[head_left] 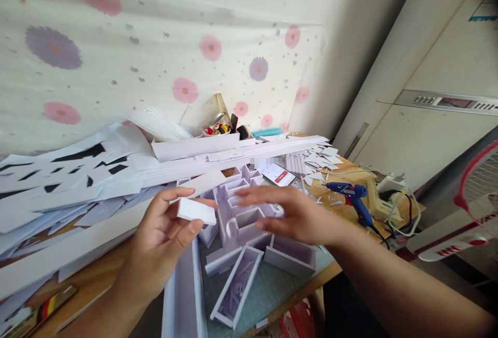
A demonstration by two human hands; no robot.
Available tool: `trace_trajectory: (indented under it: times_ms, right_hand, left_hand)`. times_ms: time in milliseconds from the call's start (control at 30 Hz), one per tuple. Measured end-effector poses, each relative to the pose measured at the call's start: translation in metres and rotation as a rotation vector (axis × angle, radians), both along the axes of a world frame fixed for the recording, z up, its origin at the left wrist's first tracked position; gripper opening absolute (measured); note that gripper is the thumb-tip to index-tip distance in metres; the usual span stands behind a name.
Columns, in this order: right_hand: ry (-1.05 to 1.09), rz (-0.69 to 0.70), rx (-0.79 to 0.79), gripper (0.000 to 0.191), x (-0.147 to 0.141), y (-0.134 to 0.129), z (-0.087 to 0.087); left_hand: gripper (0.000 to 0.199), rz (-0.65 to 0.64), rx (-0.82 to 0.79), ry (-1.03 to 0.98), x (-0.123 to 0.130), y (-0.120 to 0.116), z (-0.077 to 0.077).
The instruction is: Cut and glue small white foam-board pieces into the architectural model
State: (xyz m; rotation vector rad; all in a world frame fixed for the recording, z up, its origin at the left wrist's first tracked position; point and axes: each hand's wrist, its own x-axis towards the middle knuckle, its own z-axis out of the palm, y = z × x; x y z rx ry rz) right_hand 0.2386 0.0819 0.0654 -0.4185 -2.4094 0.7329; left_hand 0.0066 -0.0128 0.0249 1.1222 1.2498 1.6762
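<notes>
Cluster of white, open-topped, board-walled boxes [251, 233]: beneath the right hand [290, 214], whose fingers are parted. Blue plastic glue gun [353, 195]: right of that hand. Small white rectangular block [196, 212]: pinched between the left hand's [161, 237] thumb and fingers.

Left grip [165, 234] pinches; right grip [290, 213] hovers with fingers parted

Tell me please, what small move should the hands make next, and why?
Perhaps bring the right hand toward the small white piece to help steady it: only the left hand holds it, while the right is open over the white boxes.
</notes>
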Motion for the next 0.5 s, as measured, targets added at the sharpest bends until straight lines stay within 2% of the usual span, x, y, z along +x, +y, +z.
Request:
trace_trajectory:
  times_ms: [33, 100, 233, 300, 367, 433, 500]
  right_hand:
    - [0.006, -0.092, 0.022, 0.025, 0.000, 0.014, -0.007]
    - [0.011, -0.189, 0.024, 0.030, 0.003, 0.036, -0.014]
    - [-0.040, -0.498, 0.048, 0.028, 0.028, 0.055, -0.005]
    - [-0.178, -0.482, 0.050, 0.021, 0.046, 0.058, -0.003]
    - [-0.287, -0.377, 0.027, 0.013, 0.063, 0.058, -0.008]
    - [-0.407, -0.291, 0.020, 0.014, 0.079, 0.057, -0.019]
    - [-0.622, -0.269, 0.029, 0.021, 0.092, 0.056, -0.032]
  left_hand:
    - [0.041, -0.003, 0.000, 0.024, 0.000, 0.000, 0.000]
    - [0.037, -0.012, -0.007, 0.055, 0.001, -0.001, 0.000]
    - [0.040, -0.038, -0.046, 0.070, 0.001, -0.003, 0.001]
    - [0.048, -0.047, -0.072, 0.042, 0.000, -0.004, -0.001]
    - [0.055, -0.069, -0.091, -0.020, 0.000, -0.003, -0.003]
    - [0.059, -0.116, -0.090, -0.111, 0.001, -0.003, -0.004]
    - [0.061, -0.181, -0.071, -0.200, 0.001, -0.004, -0.003]
